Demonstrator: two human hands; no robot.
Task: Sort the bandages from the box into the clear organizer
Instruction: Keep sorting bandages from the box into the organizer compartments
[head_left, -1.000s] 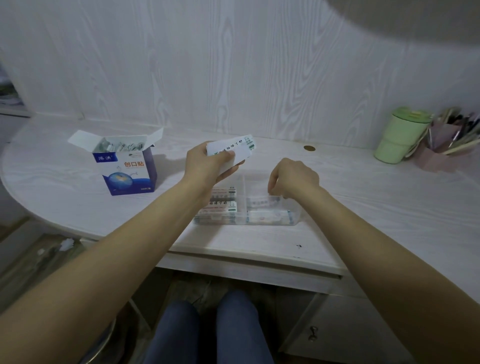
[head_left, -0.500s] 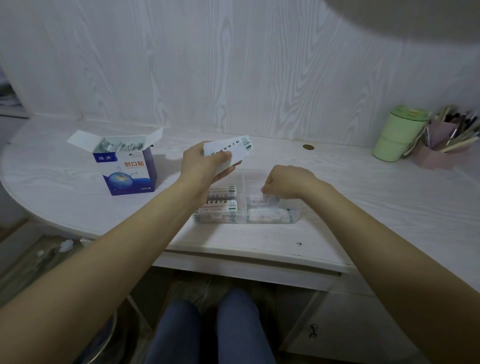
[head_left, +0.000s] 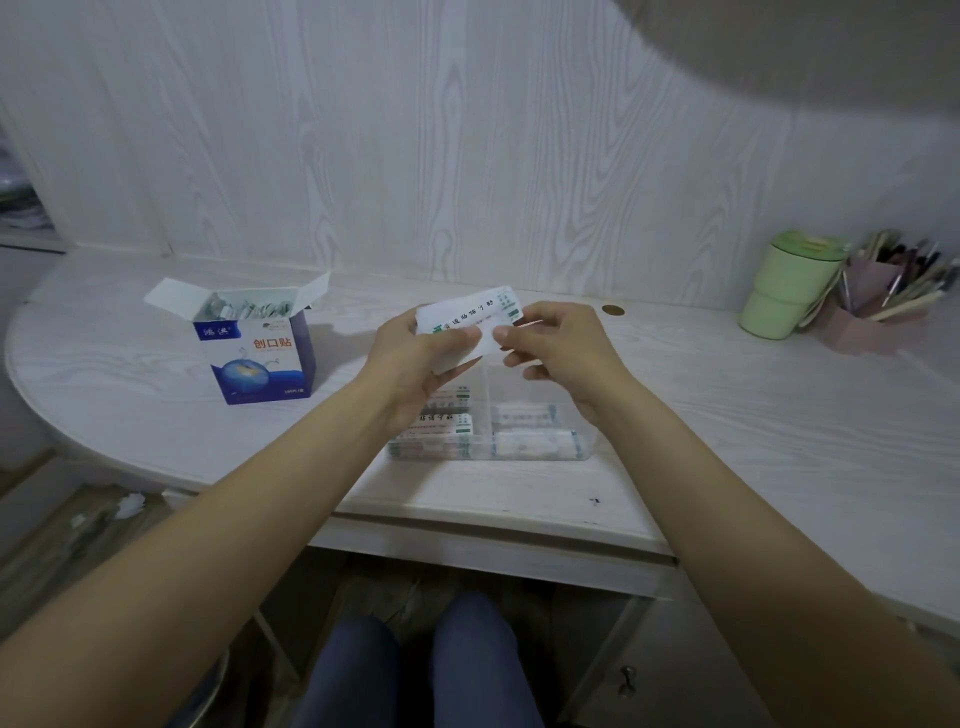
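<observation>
An open blue-and-white bandage box (head_left: 260, 364) stands on the desk at the left, with wrapped bandages showing in its top. The clear organizer (head_left: 540, 431) lies in front of me, bandages stacked in its left and right compartments. Above it my left hand (head_left: 415, 358) holds a small stack of white wrapped bandages (head_left: 467, 319). My right hand (head_left: 556, 343) pinches the right end of that stack between thumb and fingers. My hands hide the far part of the organizer.
A green cup (head_left: 784, 286) and a pink holder of pens (head_left: 878, 306) stand at the back right by the wall. A small brass disc (head_left: 613, 310) is set in the desk behind my hands. The desk edge (head_left: 467, 519) runs just below the organizer.
My right hand has risen from the organizer's right compartment and taken hold of the bandage stack that my left hand holds. The left hand has barely moved.
</observation>
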